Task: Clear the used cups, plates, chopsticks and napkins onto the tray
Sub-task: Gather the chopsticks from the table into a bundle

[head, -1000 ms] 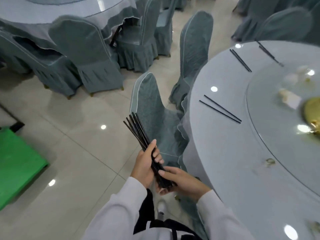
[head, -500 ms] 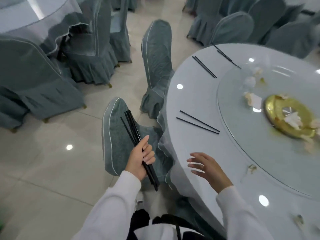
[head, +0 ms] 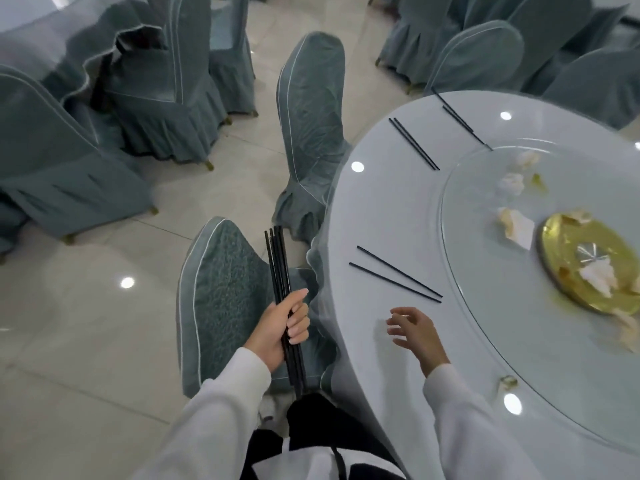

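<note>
My left hand (head: 280, 327) grips a bundle of black chopsticks (head: 278, 261) upright beside the round table (head: 377, 209). My right hand (head: 414, 332) hovers over the table's near edge with fingers spread, holding nothing. A loose pair of black chopsticks (head: 394, 274) lies just beyond it. A second pair (head: 414, 143) and a third pair (head: 459, 119) lie farther along the rim. Crumpled napkins (head: 516, 225) and a gold plate (head: 588, 261) with scraps sit on the glass turntable (head: 485, 306).
Two grey-covered chairs (head: 225, 289) (head: 311, 109) stand against the table's left side. More covered chairs (head: 481, 60) and another table (head: 52, 32) ring the tiled floor (head: 86, 323). A small scrap (head: 507, 403) lies near the turntable's edge.
My right hand let go of the bundle and moved over the table toward the nearest loose pair. My left hand turned the bundle more upright. The view swung right, over the table.
</note>
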A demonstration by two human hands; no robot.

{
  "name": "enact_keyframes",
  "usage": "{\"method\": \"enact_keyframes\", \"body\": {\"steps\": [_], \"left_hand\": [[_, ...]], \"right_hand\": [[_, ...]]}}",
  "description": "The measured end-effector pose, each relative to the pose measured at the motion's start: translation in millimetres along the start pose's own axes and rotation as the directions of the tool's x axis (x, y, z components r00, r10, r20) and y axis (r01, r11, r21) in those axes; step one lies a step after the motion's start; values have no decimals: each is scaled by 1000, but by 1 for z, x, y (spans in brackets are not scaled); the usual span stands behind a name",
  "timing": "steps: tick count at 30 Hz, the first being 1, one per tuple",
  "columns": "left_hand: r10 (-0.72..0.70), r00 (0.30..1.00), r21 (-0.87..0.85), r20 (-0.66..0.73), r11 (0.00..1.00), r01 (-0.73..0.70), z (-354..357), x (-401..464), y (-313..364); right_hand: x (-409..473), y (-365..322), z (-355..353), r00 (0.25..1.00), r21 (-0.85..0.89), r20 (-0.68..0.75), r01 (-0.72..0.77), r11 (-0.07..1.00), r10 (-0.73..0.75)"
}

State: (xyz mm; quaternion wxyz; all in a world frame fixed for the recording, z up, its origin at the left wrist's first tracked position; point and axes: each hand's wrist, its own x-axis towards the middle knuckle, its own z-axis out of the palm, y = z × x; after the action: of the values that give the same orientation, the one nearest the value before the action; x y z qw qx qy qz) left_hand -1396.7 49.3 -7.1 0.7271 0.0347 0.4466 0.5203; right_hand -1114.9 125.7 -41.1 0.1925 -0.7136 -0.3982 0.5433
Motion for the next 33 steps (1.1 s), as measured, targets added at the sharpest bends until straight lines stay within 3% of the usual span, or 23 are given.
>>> {"method": "enact_keyframes", "body": {"steps": [3, 6, 8, 11, 14, 17, 20, 27, 33], "left_hand": [[6, 997, 115, -79, 993, 3, -2, 11, 1], [19, 990, 150, -138, 989, 1, -10, 19, 5], [14, 983, 94, -181, 996, 3, -12, 20, 10], [21, 972, 49, -236, 999, -9, -17, 17, 18], [23, 957, 27, -288, 1000, -16, -23, 11, 25], [49, 940, -1, -338, 999, -52, -29, 11, 30], [47, 934, -34, -355, 997, -63, -34, 9, 29], [34, 925, -92, -378, 993, -74, -46, 3, 20], [45, 930, -79, -364, 994, -79, -46, -7, 21]], "right_hand": [[34, -13, 6, 995, -218, -17, 92, 972, -98], [74, -29, 13, 973, -510, -1, 197, 838, -229], [98, -46, 17, 958, -669, 2, 214, 712, -286], [128, -67, 23, 965, -884, 93, 193, 426, -244], [145, -72, 32, 966, -953, 134, 187, 239, -219], [157, -69, 40, 956, -961, 126, 183, 206, -264], [164, -68, 41, 954, -946, 149, 213, 243, -259], [183, -78, 33, 950, -909, 268, 305, 284, -162], [183, -78, 38, 942, -932, 295, 321, 170, -161]]}}
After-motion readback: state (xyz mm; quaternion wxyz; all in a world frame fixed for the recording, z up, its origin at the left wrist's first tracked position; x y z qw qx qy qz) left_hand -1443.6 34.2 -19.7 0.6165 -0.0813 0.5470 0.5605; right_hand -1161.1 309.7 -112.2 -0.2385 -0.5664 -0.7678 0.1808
